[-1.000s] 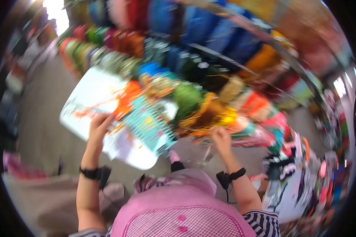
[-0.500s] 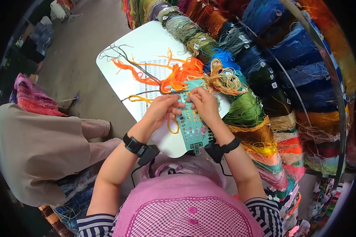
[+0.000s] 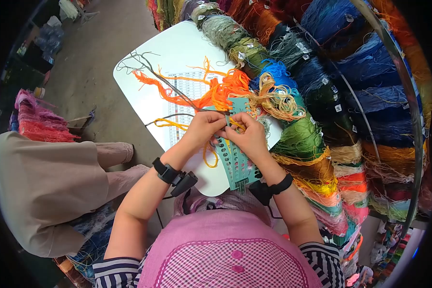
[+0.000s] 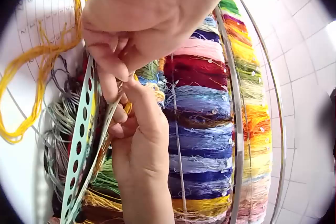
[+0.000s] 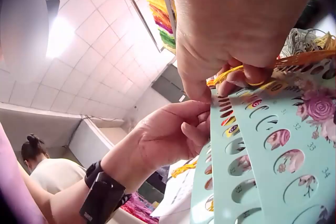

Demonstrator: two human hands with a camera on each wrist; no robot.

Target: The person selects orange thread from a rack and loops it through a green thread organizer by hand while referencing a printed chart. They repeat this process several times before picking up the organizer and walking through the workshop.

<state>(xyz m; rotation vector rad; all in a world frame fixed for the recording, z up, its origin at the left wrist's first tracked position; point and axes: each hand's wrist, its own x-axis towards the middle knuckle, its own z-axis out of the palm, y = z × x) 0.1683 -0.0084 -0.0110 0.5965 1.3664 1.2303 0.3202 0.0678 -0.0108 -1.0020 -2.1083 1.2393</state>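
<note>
A pale green thread card [image 3: 245,173] with rows of punched holes and printed flowers stands tilted before the apron, its layers fanned apart in the right wrist view. At its upper part my left hand [image 3: 204,128] pinches the card's edge between thumb and fingers. My right hand [image 3: 249,137] meets it there, and yellow thread [image 5: 233,73] runs through its curled fingers at the card's holes. A loose yellow loop [image 3: 209,156] hangs left of the card. Orange thread [image 3: 231,85] lies bunched just beyond the card, with dark grey strands [image 3: 170,84] across it.
Under the threads lies a white board [image 3: 141,45] with a printed chart [image 3: 197,75]. Racks of coloured skeins [image 3: 369,91] crowd the right side, a metal bar [image 3: 408,91] in front. Beige cloth [image 3: 48,187] covers something at left, beside pink skeins [image 3: 43,120].
The head view swung and steadied, with the hands coming from wide apart to the card. Since half a second ago, the left hand has closed in beside the right, and the card's layers have spread.
</note>
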